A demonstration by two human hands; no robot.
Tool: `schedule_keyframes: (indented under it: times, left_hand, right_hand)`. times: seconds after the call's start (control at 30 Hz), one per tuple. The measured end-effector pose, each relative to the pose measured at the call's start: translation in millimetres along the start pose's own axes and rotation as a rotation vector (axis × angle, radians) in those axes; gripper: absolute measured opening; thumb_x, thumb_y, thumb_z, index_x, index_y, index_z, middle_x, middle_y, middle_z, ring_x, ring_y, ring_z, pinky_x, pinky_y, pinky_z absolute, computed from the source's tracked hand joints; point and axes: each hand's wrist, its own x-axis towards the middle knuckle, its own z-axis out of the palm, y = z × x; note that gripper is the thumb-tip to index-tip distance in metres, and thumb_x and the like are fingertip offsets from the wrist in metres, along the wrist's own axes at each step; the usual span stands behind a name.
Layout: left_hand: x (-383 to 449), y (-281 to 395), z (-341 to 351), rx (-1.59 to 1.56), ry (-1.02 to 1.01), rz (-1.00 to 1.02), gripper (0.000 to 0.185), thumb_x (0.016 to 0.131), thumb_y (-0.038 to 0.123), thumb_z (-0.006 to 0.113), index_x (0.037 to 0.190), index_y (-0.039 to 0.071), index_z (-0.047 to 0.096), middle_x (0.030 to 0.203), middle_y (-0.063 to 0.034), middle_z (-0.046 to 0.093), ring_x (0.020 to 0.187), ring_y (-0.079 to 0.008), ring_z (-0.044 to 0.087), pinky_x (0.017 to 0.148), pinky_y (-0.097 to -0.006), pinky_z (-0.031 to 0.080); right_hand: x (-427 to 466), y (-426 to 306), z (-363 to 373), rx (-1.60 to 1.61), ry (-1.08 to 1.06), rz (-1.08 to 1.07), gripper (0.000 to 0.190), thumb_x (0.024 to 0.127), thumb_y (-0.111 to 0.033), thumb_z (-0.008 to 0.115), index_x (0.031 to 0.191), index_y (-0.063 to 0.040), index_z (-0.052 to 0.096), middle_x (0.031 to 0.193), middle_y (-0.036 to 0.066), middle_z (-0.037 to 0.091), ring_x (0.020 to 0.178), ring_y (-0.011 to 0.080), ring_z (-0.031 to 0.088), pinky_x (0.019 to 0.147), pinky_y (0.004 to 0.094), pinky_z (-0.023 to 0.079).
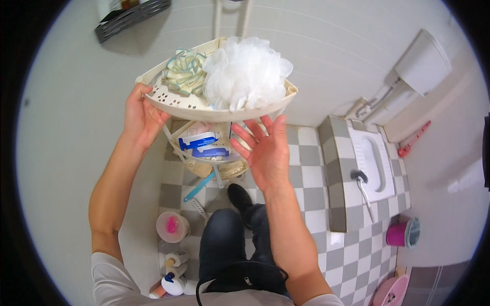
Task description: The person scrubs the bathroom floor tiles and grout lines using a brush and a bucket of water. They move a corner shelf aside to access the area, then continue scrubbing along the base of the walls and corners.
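Observation:
My left hand [143,114] grips the left corner of the cream plastic top shelf [229,114] of a corner rack, thumb over its rim. On that shelf lie a white mesh bath puff [247,74] and a green-and-cream one [185,72]. My right hand [264,153] is below the shelf's front edge, palm up with fingers spread; whether the fingertips touch the rack cannot be told. On the tier beneath are blue-and-white tubes [199,140]. A still lower tier [199,167] shows in part, with a blue handle [199,187] sticking out by it.
A pail [173,227] and several bottles [174,283] stand along the left wall. To the right are a raised squat toilet [371,164] with a brush [361,187], a cistern [423,63], a magenta bin [402,234] and a pink basin [390,292]. A dark wall shelf [132,19] hangs upper left.

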Motion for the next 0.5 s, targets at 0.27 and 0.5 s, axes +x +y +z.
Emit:
schedule_keyframes:
  times: [0.27,0.5]
  left_hand:
    - [50.4,-75.9,49.9,0.051,-0.138,-0.220,0.055,0.095,0.025,0.052,0.142,-0.003,0.047,0.143,-0.0180,0.058,0.132,-0.0319,0.057,0.115,-0.0496,0.044]
    - [124.9,-170.8,83.4,0.127,-0.340,-0.401,0.058,0.099,0.039,0.059,0.141,0.000,0.051,0.138,-0.0171,0.062,0.127,-0.0291,0.061,0.112,-0.0498,0.047]
  right_hand:
    - [-7.7,-40.2,-23.9,0.113,0.293,-0.142,0.045,0.099,-0.037,0.067,0.135,-0.013,0.057,0.119,0.006,0.065,0.114,0.0289,0.062,0.097,0.0524,0.057]
    - [18.4,-61.8,-114.9,0.093,0.408,-0.333,0.038,0.100,-0.021,0.056,0.130,0.003,0.056,0.120,0.015,0.070,0.108,0.0312,0.071,0.091,0.0456,0.064]
